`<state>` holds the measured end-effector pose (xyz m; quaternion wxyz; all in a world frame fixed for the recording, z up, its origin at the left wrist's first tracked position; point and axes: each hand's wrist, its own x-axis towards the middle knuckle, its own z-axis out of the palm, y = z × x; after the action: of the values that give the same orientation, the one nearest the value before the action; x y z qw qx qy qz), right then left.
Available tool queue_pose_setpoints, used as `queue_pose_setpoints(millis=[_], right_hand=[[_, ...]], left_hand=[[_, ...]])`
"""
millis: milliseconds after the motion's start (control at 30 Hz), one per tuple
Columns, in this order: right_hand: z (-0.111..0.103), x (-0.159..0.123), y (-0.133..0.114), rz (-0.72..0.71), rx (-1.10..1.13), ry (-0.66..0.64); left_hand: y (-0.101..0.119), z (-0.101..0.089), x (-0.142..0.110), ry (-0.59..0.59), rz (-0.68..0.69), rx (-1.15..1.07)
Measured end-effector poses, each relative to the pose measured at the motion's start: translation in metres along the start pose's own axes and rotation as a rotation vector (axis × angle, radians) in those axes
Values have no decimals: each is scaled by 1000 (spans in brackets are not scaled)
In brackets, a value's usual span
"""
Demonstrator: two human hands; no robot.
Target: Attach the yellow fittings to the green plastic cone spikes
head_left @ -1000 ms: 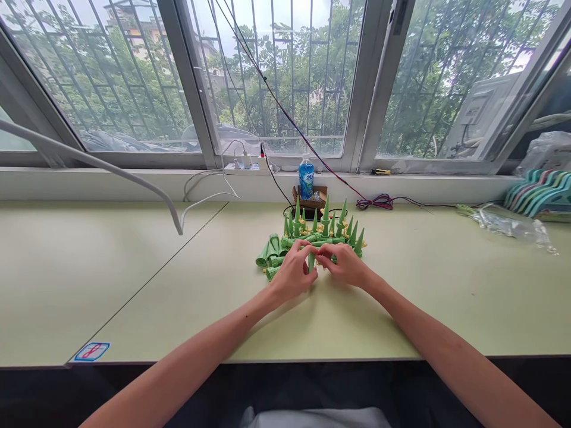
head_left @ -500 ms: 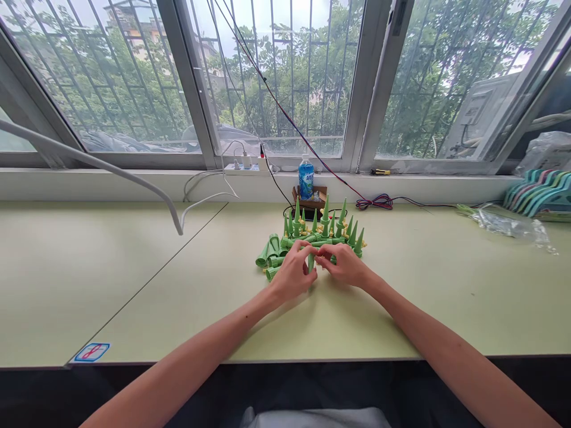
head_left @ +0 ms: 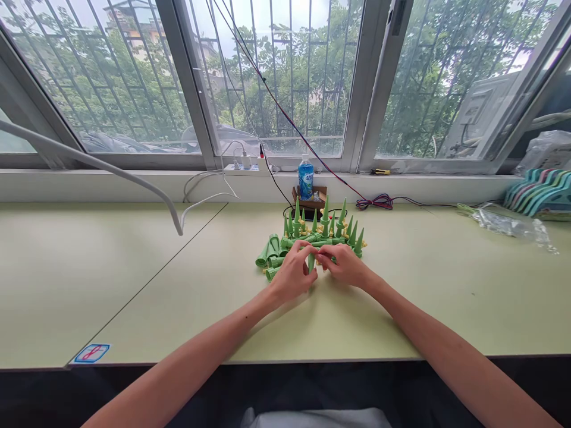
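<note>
My left hand (head_left: 292,272) is closed around a green plastic watering spike (head_left: 311,262), held roughly upright just above the table. The fingertips of my right hand (head_left: 343,264) pinch together at the top of that spike, touching or nearly touching my left fingers. Whatever is between the right fingertips is too small to make out. Directly behind both hands stand several green cone-shaped spikes (head_left: 325,211) with small yellow valves (head_left: 364,244). More green spikes (head_left: 273,248) lie on their sides by my left hand, partly hidden by it.
A blue liquid bottle (head_left: 306,179) stands in a small brown box (head_left: 320,193) behind the spikes. Coiled red-black cable (head_left: 375,202), a clear plastic bag (head_left: 504,227) and hangers (head_left: 535,191) are to the right. A white cable (head_left: 134,175) hangs at left; a power strip (head_left: 247,169) sits on the ledge.
My right fingers have shifted slightly at the top of the spike. My left hand keeps its hold, and the other things stay where they were.
</note>
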<state>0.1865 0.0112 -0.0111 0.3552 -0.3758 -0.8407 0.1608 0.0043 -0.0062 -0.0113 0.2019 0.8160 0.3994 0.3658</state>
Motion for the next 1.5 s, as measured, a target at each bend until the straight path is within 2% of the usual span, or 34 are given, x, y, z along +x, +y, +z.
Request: queue_pose_setpoints(millis=[1500], right_hand=[[0, 0, 0, -20, -20, 17]], left_hand=[[1, 0, 1, 10, 3, -9]])
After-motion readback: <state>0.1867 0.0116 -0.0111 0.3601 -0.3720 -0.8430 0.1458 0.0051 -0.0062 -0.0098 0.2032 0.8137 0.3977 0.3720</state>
